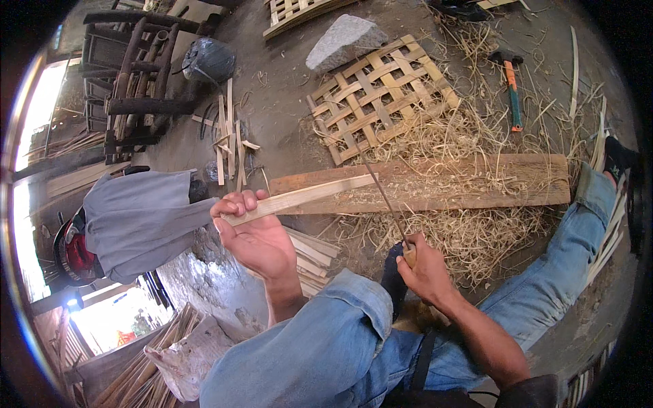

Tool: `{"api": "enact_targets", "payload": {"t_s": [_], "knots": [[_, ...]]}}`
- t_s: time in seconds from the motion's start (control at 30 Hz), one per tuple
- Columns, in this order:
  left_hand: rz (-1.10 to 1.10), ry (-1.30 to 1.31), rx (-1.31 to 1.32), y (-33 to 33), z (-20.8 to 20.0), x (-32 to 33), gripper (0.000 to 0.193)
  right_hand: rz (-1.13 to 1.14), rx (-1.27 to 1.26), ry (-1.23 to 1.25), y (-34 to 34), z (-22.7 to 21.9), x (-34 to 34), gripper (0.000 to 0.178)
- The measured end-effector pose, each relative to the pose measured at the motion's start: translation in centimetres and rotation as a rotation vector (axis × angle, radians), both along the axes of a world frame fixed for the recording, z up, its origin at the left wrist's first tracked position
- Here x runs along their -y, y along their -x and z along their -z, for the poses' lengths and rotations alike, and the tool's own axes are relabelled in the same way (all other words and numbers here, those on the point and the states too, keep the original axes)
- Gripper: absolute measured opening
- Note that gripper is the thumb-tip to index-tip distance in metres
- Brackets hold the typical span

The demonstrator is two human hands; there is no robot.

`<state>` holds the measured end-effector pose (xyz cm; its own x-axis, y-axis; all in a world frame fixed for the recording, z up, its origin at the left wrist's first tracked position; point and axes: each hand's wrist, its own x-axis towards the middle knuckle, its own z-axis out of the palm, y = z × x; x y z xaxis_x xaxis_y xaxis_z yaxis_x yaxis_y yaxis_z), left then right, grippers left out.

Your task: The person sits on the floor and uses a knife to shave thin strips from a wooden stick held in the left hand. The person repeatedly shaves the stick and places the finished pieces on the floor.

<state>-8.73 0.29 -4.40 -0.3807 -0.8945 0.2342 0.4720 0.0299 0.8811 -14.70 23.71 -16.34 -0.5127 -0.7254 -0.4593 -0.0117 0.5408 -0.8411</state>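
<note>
Head view. My left hand [257, 238], palm up, has its fingers curled around the left end of a pale wooden strip [299, 198]. The strip slants over the left part of a plank [524, 182] on the floor, its held end projecting past the plank's left end; I cannot tell whether it touches the wood. My right hand [423, 272] is closed on the handle of a long-bladed knife [391, 208], which crosses at the strip's far end. The strip appears light, stiff yet springy, liable to split along its grain; best held at the left end, clear of the blade.
</note>
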Motion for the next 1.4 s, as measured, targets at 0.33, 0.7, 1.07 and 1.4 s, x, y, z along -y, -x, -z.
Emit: {"api": "enact_targets", "payload": {"t_s": [0.33,0.7,1.07,1.4], "knots": [[-0.001,-0.039,0.041,-2.3,-0.9,-0.6,0.012,-0.273,0.026,-0.069,-1.3,-2.2,2.5,0.034],[0.000,-0.084,-0.037,-1.7,-0.4,-1.2,0.009,-0.216,0.081,-0.122,-1.4,1.1,4.8,0.033],[0.057,-0.090,-0.101,-2.6,0.1,-0.6,0.020,-0.192,-0.052,-0.225,-1.4,4.0,1.8,0.028],[0.167,0.156,-0.061,-2.5,0.7,-1.5,0.039,-0.405,0.154,0.238,0.2,-7.3,5.0,0.029]]}}
